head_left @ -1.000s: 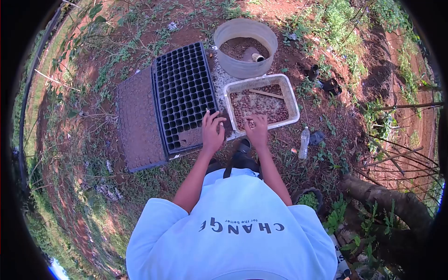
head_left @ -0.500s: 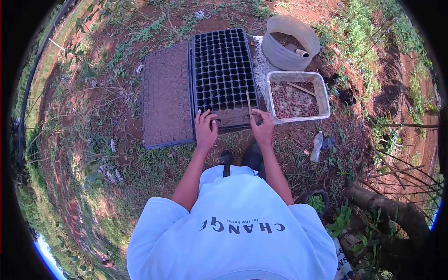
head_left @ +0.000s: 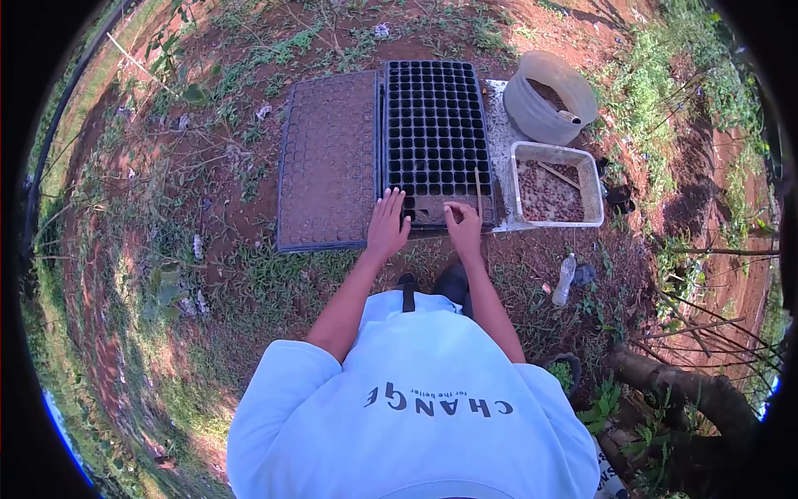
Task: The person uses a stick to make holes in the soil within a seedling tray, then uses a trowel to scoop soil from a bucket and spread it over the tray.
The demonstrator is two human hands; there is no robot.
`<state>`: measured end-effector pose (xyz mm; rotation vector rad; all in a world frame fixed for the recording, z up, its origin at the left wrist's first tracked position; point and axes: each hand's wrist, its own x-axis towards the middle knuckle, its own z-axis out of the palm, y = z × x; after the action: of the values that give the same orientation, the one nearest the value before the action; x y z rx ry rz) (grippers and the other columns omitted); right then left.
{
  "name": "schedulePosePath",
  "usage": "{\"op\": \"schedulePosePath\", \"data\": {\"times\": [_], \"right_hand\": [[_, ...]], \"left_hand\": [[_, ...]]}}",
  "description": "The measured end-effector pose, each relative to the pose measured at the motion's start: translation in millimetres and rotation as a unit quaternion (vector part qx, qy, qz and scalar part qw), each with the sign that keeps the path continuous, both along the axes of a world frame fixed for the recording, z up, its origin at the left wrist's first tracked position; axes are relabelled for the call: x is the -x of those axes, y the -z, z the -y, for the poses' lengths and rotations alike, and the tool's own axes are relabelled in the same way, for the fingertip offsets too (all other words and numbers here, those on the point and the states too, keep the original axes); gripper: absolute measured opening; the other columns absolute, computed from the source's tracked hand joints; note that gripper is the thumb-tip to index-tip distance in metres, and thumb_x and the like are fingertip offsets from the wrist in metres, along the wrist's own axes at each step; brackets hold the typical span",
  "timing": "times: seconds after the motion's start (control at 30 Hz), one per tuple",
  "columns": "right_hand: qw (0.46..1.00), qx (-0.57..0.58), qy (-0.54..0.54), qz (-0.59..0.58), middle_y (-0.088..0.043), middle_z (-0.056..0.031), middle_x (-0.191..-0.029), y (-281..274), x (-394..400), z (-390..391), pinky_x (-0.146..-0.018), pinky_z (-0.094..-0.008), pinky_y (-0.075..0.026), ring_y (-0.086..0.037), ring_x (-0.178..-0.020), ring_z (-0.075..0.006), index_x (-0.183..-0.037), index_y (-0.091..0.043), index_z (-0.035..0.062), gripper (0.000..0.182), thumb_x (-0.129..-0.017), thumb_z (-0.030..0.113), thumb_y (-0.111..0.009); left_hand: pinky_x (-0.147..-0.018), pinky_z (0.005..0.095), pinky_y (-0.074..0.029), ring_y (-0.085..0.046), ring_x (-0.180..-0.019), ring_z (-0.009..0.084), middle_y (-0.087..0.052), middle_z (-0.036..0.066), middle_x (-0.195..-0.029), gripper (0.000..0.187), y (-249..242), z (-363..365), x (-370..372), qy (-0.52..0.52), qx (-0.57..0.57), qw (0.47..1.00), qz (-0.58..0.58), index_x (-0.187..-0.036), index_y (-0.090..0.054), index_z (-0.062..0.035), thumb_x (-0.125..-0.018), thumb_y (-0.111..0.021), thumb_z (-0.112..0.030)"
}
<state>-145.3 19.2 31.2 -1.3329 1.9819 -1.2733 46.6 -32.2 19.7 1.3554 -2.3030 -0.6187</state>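
Observation:
A black seedling tray (head_left: 436,125) has rows of hollow cells, with brown soil over its near end. My left hand (head_left: 388,226) lies over the near left corner of this tray, fingers stretched out and thumb apart. Above the soil at the near end, my right hand (head_left: 464,229) has its fingers curled and thumb and fingertips together; anything between them is too small to make out. A thin wooden stick (head_left: 479,187) lies along the tray's right side, just beyond my right hand.
Left of it lies a soil-covered tray (head_left: 328,158). On the right stand a white basket (head_left: 598,218) of reddish seeds with a stick in it, and a round translucent tub (head_left: 540,116) holding soil. A plastic bottle (head_left: 564,281) lies on the ground near a thick branch (head_left: 682,384).
My right hand has moved left across the near end of the tray, away from the stick. My left hand's fingers have straightened. The whole view has shifted, with the trays now further right.

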Motion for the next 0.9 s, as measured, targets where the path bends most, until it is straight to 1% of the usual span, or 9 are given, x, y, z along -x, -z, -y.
{"op": "schedulePosePath", "data": {"times": [0.1, 0.17, 0.23, 0.27, 0.4, 0.5, 0.6, 0.67, 0.9], "right_hand": [[0.999, 0.013, -0.036, -0.009, -0.068, -0.0093, -0.091, 2, -12, 8, -0.075, -0.0333, -0.050, -0.061, -0.084, -0.0214, -0.096, -0.071, 0.0055, 0.012, -0.087, 0.012, -0.068], [0.996, -0.004, -0.077, -0.049, -0.068, -0.0101, -0.092, 2, -15, 11, -0.078, -0.0353, -0.050, -0.061, -0.088, -0.0258, -0.095, -0.071, 0.0051, 0.011, -0.085, 0.010, -0.068], [0.992, 0.017, -0.092, -0.080, -0.068, -0.0101, -0.092, 5, -19, 13, -0.080, -0.0361, -0.049, -0.060, -0.090, -0.0269, -0.095, -0.071, 0.0051, 0.012, -0.084, 0.009, -0.068], [0.988, 0.038, -0.103, -0.110, -0.068, -0.0101, -0.092, 6, -20, 14, -0.082, -0.0369, -0.049, -0.060, -0.092, -0.0279, -0.095, -0.071, 0.0052, 0.012, -0.083, 0.008, -0.068], [0.986, 0.055, -0.114, -0.108, -0.068, -0.0099, -0.092, 9, -22, 12, -0.086, -0.0379, -0.047, -0.059, -0.094, -0.0289, -0.095, -0.071, 0.0057, 0.013, -0.082, 0.006, -0.068], [0.980, 0.087, -0.079, -0.163, -0.067, -0.0089, -0.094, 3, -25, 8, -0.087, -0.0387, -0.047, -0.057, -0.095, -0.0297, -0.095, -0.072, 0.0068, 0.014, -0.081, 0.004, -0.067], [0.975, 0.087, -0.052, -0.199, -0.065, -0.0083, -0.100, -5, -27, -1, -0.090, -0.0399, -0.047, -0.054, -0.100, -0.0314, -0.095, -0.073, 0.0090, 0.020, -0.077, 0.002, -0.067], [0.963, 0.073, -0.089, -0.242, -0.061, -0.0093, -0.110, -7, -27, -6, -0.092, -0.0417, -0.045, -0.050, -0.107, -0.0334, -0.096, -0.073, 0.0109, 0.024, -0.074, 0.002, -0.066], [0.952, 0.042, -0.091, -0.289, -0.054, -0.0126, -0.122, -10, -28, -14, -0.096, -0.0439, -0.042, -0.046, -0.112, -0.0356, -0.097, -0.071, 0.0112, 0.025, -0.075, 0.004, -0.065]], "left_hand": [[-0.119, 0.0460, -0.015, -0.018, -0.146, 0.0307, -0.025, 0.016, -0.156, 0.064, 4, 0, 1, 0.017, 0.013, 0.998, 0.060, -0.149, -0.026, -0.0049, -0.094, -0.048, -0.028], [-0.119, 0.0457, -0.015, -0.017, -0.147, 0.0303, -0.024, 0.016, -0.156, 0.064, 6, 0, 1, 0.019, 0.012, 0.998, 0.066, -0.149, -0.026, -0.0050, -0.094, -0.048, -0.029], [-0.119, 0.0450, -0.014, -0.014, -0.148, 0.0291, -0.021, 0.015, -0.157, 0.064, 6, 1, 1, 0.025, 0.001, 0.997, 0.075, -0.150, -0.025, -0.0053, -0.095, -0.047, -0.029], [-0.119, 0.0450, -0.014, -0.014, -0.148, 0.0291, -0.021, 0.015, -0.157, 0.064, 6, 1, 1, 0.023, 0.001, 0.997, 0.074, -0.150, -0.025, -0.0053, -0.095, -0.047, -0.029], [-0.119, 0.0446, -0.015, -0.016, -0.147, 0.0292, -0.024, 0.015, -0.156, 0.063, 4, 0, 1, 0.021, 0.000, 0.998, 0.057, -0.149, -0.026, -0.0055, -0.095, -0.047, -0.029], [-0.118, 0.0447, -0.016, -0.018, -0.146, 0.0296, -0.026, 0.015, -0.155, 0.062, 4, 0, 1, 0.018, 0.010, 0.998, 0.052, -0.149, -0.028, -0.0055, -0.095, -0.047, -0.029], [-0.119, 0.0442, -0.016, -0.019, -0.146, 0.0292, -0.027, 0.015, -0.155, 0.062, 5, 0, 1, 0.016, 0.017, 0.998, 0.050, -0.148, -0.028, -0.0057, -0.094, -0.048, -0.029], [-0.119, 0.0438, -0.016, -0.019, -0.146, 0.0286, -0.027, 0.014, -0.155, 0.062, 4, -1, 2, 0.018, 0.019, 0.999, 0.048, -0.148, -0.029, -0.0059, -0.094, -0.048, -0.029], [-0.118, 0.0455, -0.016, -0.019, -0.146, 0.0304, -0.027, 0.015, -0.155, 0.060, 4, -1, 2, 0.014, 0.008, 0.999, 0.039, -0.148, -0.029, -0.0061, -0.095, -0.048, -0.028]]}}
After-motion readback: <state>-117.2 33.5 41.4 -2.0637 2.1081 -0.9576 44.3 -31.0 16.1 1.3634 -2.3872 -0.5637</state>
